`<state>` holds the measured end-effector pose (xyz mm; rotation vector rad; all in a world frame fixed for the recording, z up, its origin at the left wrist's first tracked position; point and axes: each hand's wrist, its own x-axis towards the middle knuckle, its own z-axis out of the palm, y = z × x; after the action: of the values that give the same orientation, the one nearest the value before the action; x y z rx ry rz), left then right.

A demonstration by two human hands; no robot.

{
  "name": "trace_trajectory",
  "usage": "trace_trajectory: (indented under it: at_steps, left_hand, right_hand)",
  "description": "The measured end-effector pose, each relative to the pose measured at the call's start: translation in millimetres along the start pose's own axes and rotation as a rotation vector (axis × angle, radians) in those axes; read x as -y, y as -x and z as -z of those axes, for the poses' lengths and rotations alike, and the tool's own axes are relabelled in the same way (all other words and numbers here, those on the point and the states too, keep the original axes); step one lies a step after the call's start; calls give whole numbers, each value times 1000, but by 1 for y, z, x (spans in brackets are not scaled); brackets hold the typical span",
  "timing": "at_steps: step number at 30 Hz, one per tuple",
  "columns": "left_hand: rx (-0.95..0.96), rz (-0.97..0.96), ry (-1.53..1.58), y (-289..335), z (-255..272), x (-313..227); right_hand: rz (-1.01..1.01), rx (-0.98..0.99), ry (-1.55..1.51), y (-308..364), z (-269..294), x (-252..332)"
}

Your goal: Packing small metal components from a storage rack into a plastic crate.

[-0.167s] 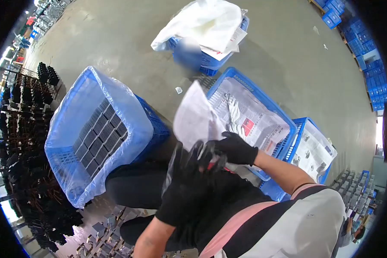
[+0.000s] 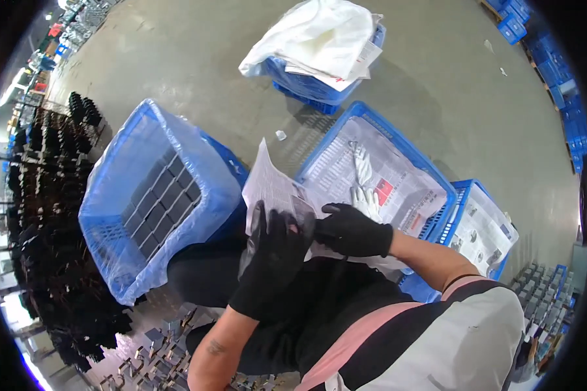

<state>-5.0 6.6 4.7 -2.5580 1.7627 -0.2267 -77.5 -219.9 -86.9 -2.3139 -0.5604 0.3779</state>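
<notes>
A printed newspaper sheet stands partly upright over my lap, its top corner pointing away from me. My left hand, in a black glove, is closed on the sheet's lower part, with some clear plastic film showing beside its wrist side. My right hand, also black-gloved, grips the sheet's right side, fingers bent and thumb on top. Just beyond my right hand is a blue crate lined with newspaper. White gloves lie on that lining.
To the left stands a blue crate lined with clear plastic, holding rows of dark rectangular parts. Ahead, another crate carries white cloth-like sheeting and papers. A newspaper-lined crate sits at right. Racks of black parts line the far left.
The newspaper sheet has come lower and to the left and now shows its print. My left hand has moved slightly up and left. The whole view has shifted a little.
</notes>
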Motion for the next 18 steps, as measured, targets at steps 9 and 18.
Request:
trace_trajectory:
  at_steps: [9, 18]
  left_hand:
    - [-134, 317, -510, 45, 121, 78]
    - [-309, 724, -1100, 191, 184, 121]
  right_hand:
    - [135, 80, -123, 16, 115, 101]
    - [40, -207, 380, -39, 105, 107]
